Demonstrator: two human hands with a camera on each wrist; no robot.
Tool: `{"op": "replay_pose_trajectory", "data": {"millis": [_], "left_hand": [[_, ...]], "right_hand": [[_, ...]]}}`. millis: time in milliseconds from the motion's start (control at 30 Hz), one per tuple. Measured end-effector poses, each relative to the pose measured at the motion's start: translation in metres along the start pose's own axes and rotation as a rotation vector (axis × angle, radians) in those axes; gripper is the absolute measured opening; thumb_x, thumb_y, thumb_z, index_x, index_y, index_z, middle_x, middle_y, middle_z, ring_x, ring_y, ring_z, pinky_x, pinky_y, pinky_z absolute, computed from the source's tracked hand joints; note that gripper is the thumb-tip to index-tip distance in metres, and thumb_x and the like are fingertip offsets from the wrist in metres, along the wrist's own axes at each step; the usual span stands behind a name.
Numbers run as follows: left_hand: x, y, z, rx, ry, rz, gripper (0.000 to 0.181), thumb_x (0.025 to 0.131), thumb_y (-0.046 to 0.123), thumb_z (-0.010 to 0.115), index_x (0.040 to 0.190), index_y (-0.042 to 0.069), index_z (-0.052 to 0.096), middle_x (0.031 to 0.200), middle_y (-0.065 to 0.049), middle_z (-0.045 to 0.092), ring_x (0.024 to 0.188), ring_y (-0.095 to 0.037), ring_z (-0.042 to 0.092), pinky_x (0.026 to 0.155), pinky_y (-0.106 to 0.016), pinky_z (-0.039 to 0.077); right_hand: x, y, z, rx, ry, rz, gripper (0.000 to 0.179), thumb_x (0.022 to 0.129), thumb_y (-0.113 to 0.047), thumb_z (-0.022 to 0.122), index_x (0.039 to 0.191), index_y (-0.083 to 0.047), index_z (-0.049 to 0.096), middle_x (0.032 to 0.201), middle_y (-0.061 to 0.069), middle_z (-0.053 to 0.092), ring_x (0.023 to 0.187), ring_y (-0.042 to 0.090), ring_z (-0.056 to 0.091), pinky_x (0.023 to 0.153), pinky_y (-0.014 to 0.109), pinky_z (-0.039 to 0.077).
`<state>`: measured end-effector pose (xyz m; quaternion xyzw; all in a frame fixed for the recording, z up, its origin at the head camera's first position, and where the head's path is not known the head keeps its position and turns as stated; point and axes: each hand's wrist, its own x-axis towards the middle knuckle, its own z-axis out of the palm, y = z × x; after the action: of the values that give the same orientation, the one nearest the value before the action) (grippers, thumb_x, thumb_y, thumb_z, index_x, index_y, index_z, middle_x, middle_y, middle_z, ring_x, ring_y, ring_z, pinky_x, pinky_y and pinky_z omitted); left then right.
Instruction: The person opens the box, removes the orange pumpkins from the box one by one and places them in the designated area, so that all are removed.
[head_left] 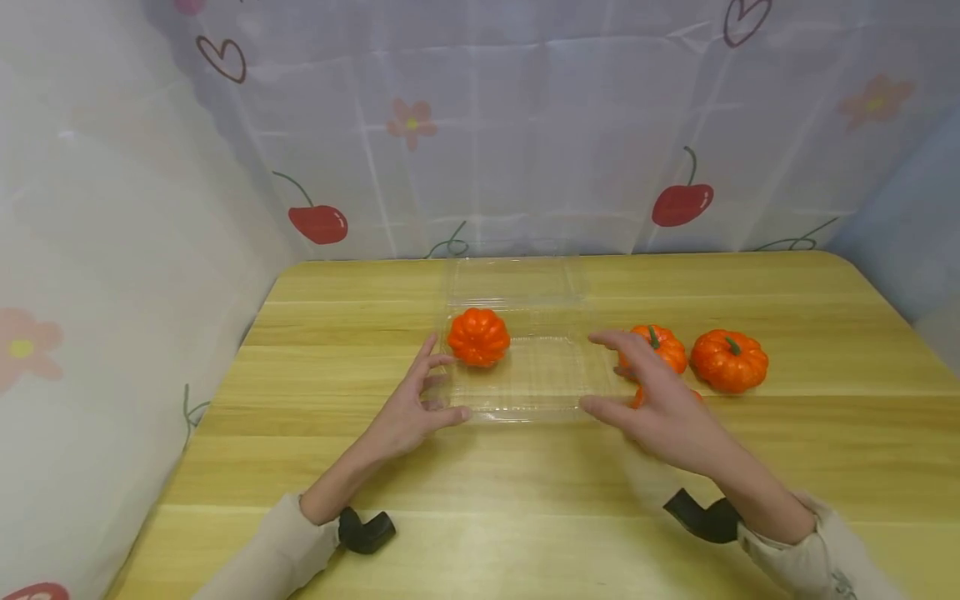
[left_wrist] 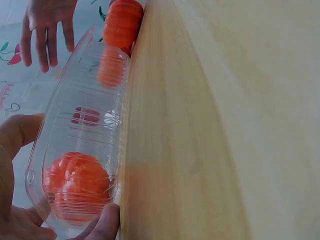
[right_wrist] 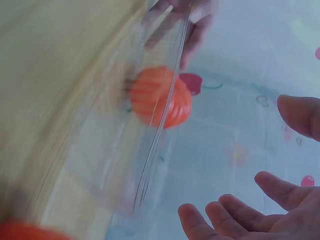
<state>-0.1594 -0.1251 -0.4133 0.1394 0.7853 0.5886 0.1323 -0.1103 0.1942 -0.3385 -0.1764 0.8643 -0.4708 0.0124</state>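
Observation:
A clear plastic clamshell box (head_left: 543, 375) lies with its lid (head_left: 517, 279) folded back toward the curtain. One small orange pumpkin (head_left: 478, 337) sits in the left part of its base. My left hand (head_left: 408, 412) holds the box's left end, thumb at the front corner and fingers along the side; in the left wrist view a fingertip (left_wrist: 112, 220) is right at the box's lower edge. My right hand (head_left: 667, 417) hovers right of the box, fingers spread and relaxed with nothing in them, as the right wrist view also shows. It partly covers two nearby pumpkins.
To the right on the wooden table (head_left: 480, 500) are a pumpkin with a green stem (head_left: 729, 361), another pumpkin (head_left: 667, 350) beside it, and a third, mostly hidden pumpkin (head_left: 639, 397) under the right hand. A printed curtain (head_left: 510, 167) hangs behind the table.

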Motion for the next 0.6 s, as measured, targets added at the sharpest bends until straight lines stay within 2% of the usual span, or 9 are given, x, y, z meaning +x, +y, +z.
{"op": "replay_pose_trajectory", "data": {"millis": [67, 200, 300, 433, 533, 600], "left_hand": [[0.000, 0.000, -0.001, 0.001, -0.001, -0.001, 0.077, 0.082, 0.017, 0.081, 0.147, 0.010, 0.039, 0.165, 0.008, -0.002, 0.139, -0.033, 0.035, 0.104, -0.047, 0.043], [0.000, 0.000, -0.001, -0.005, 0.006, -0.009, 0.098, 0.082, 0.017, 0.082, 0.157, 0.017, 0.020, 0.160, 0.002, 0.022, 0.138, -0.033, 0.036, 0.103, -0.047, 0.044], [0.001, -0.001, -0.001, -0.013, 0.002, -0.006, 0.109, 0.082, 0.017, 0.082, 0.160, 0.022, 0.006, 0.152, 0.000, 0.034, 0.138, -0.033, 0.036, 0.103, -0.048, 0.044], [0.002, -0.001, -0.001, -0.016, -0.007, 0.007, 0.099, 0.083, 0.017, 0.081, 0.158, 0.019, 0.016, 0.159, 0.001, 0.021, 0.138, -0.034, 0.036, 0.103, -0.048, 0.043], [0.001, -0.002, -0.001, -0.017, -0.008, 0.004, 0.100, 0.083, 0.017, 0.081, 0.158, 0.022, 0.015, 0.159, 0.001, 0.023, 0.138, -0.033, 0.036, 0.104, -0.048, 0.043], [0.001, -0.002, -0.001, -0.018, -0.009, 0.000, 0.105, 0.083, 0.017, 0.081, 0.159, 0.026, 0.009, 0.154, 0.000, 0.031, 0.138, -0.032, 0.037, 0.104, -0.048, 0.043]], "right_hand": [[0.010, -0.004, 0.010, 0.024, -0.015, -0.023, 0.063, 0.092, -0.023, 0.073, 0.145, -0.010, 0.041, 0.147, 0.010, 0.038, 0.131, 0.036, 0.040, 0.102, 0.058, 0.039], [0.035, -0.013, 0.031, 0.037, -0.028, -0.075, 0.064, 0.091, -0.021, 0.073, 0.144, -0.007, 0.042, 0.147, 0.011, 0.040, 0.134, 0.029, 0.037, 0.106, 0.055, 0.037], [0.053, -0.020, 0.045, 0.019, -0.029, -0.099, 0.065, 0.089, -0.019, 0.074, 0.144, -0.005, 0.043, 0.147, 0.012, 0.041, 0.134, 0.028, 0.038, 0.104, 0.054, 0.039], [0.076, -0.026, 0.058, -0.010, -0.033, -0.110, 0.065, 0.088, -0.021, 0.074, 0.143, -0.003, 0.044, 0.148, 0.013, 0.040, 0.135, 0.031, 0.037, 0.106, 0.057, 0.035], [0.091, -0.026, 0.066, -0.028, -0.048, -0.088, 0.066, 0.088, -0.024, 0.074, 0.144, -0.004, 0.044, 0.151, 0.017, 0.035, 0.139, 0.035, 0.032, 0.108, 0.062, 0.030], [0.100, -0.024, 0.071, -0.030, -0.066, -0.056, 0.068, 0.088, -0.026, 0.074, 0.145, -0.006, 0.044, 0.154, 0.019, 0.030, 0.140, 0.038, 0.028, 0.107, 0.065, 0.029]]}}
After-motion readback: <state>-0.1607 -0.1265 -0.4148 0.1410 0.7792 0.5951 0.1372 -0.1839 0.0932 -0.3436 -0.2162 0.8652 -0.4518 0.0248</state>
